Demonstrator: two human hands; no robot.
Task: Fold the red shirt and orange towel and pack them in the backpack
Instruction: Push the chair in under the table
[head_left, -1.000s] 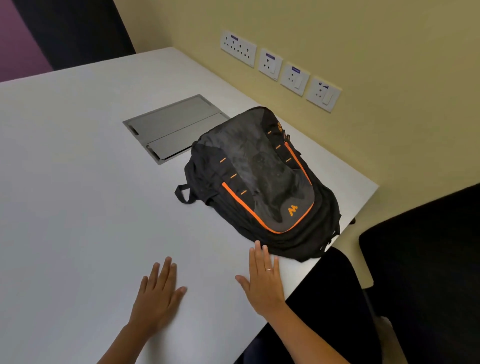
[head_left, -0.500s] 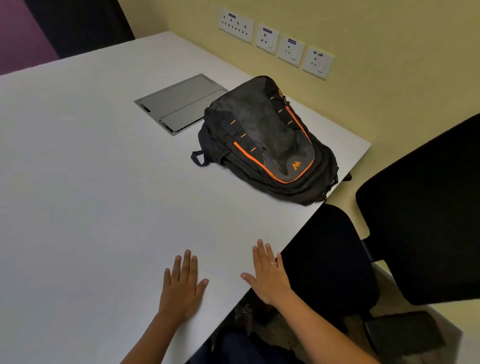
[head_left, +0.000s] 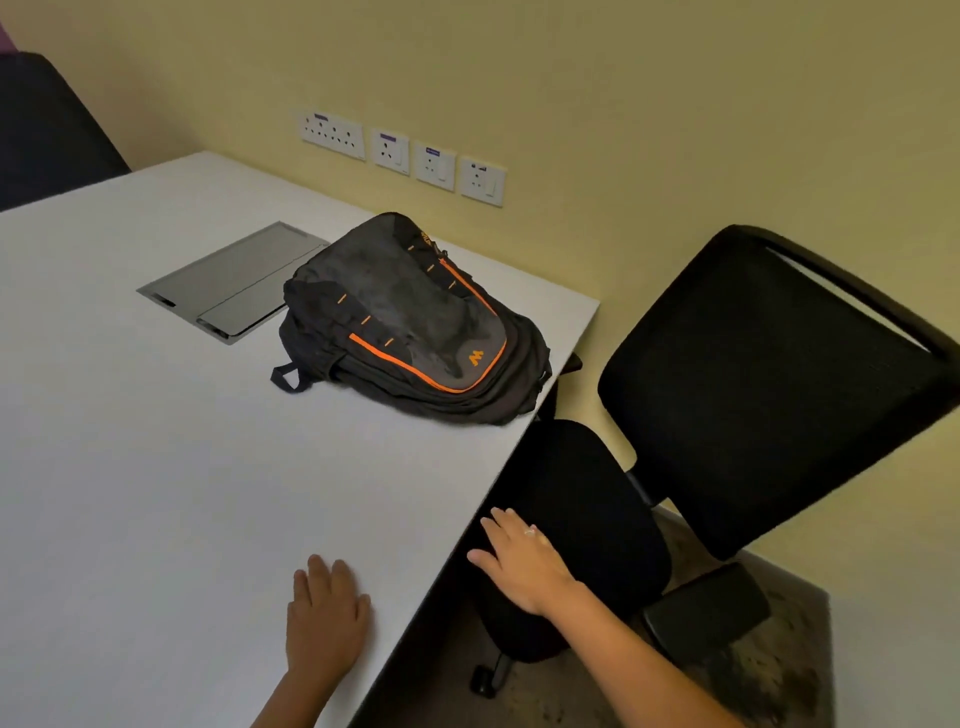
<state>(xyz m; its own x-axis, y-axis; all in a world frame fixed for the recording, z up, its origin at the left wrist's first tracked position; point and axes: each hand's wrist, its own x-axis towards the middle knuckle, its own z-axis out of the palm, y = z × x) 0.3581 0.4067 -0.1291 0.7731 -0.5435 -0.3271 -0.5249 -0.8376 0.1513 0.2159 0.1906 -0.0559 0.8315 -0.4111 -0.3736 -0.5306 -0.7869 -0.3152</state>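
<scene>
Currently neither hand holds anything. L hand (head_left: 324, 616) lies flat on white table (head_left: 156, 467) near its 5 o'clock edge, fingers straight & close together, palm down. R hand (head_left: 519, 561) is off the table edge, over the black chair seat (head_left: 587, 519), fingers straight & slightly spread; whether it touches the seat, can't tell. Backpack (head_left: 415, 322) lies on its back at the table's far R corner, approx 1 o'clock from L hand & 11 o'clock from R hand, well apart from both. Long axis runs approx 11-to-5 o'clock; top handle loop at the near-L end, logo end toward table edge & chair. Looks zipped, though zip pulls too small to confirm. Red shirt & orange towel: not in view anywhere on table, chair or floor shown. Judgement: task barely begun, clothes must be found first, prob. outside frame on R side where R hand is heading, though that is a guess. R hand nearer to the chair side; L hand nearer to the open table area where folding would fit. Grey flap panel (head_left: 234, 280) sits touching or just beside pack at its 9 o'clock; wall sockets (head_left: 400, 153) above.
</scene>
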